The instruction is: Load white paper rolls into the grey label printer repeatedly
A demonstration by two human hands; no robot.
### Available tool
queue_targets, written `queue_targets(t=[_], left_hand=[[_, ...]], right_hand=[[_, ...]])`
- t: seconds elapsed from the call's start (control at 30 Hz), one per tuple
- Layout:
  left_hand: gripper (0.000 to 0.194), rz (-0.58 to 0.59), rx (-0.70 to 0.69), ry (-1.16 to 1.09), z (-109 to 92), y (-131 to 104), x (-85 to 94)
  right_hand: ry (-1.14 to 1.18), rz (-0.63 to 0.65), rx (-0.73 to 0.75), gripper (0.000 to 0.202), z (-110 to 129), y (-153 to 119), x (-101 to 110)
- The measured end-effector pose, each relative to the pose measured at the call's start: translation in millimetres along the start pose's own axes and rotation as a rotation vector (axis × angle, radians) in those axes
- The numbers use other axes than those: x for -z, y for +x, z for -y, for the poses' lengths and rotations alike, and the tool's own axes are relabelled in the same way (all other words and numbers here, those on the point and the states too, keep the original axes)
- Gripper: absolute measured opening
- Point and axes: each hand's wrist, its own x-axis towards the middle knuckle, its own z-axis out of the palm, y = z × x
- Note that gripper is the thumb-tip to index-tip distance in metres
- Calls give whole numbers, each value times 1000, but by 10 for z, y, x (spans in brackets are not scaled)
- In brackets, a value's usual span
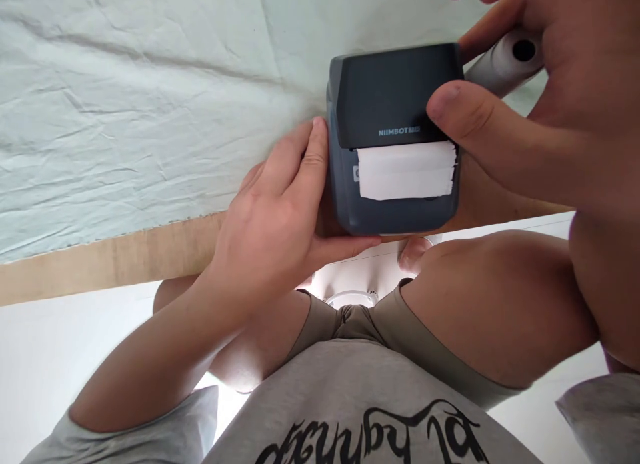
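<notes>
A dark label printer (395, 91) marked NIIMBOT stands near the table's front edge. White paper (407, 172) with ragged side edges lies over its front, below the black lid. My left hand (280, 204) holds the printer's left side, its thumb stretched along the lower front edge. On the right, my right hand (530, 111) has its thumb on the lid's right part and other fingers behind a white roll (505, 61) with a dark hole in its end. The roll sits between that thumb and fingers, beside the printer.
A wrinkled pale green cloth (150, 117) covers the table. Its bare wooden edge (115, 254) runs along the front. Below are my legs (490, 297) and a pale floor (65, 357).
</notes>
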Motion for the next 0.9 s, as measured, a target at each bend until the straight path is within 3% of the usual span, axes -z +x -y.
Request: queue_targets(t=[0.13,0.4,0.57,0.77,0.9], left_hand=[[114,-24,41,17,-44,10,26],[117,-1,61,45,-55,62,36],[111,3,18,35,-33,81,14],[108,-32,19,121,-78,62,-24],[106,0,31,80,-85,61,18]], right_hand=[[-53,8,49,83,-70,35,3],[-166,42,108,96,-89,68,-34],[-280,56,92,108,1,81,-21],[-244,50,-51,91,52,76,-19],[-194,38,-30,105,-9,22,-5]])
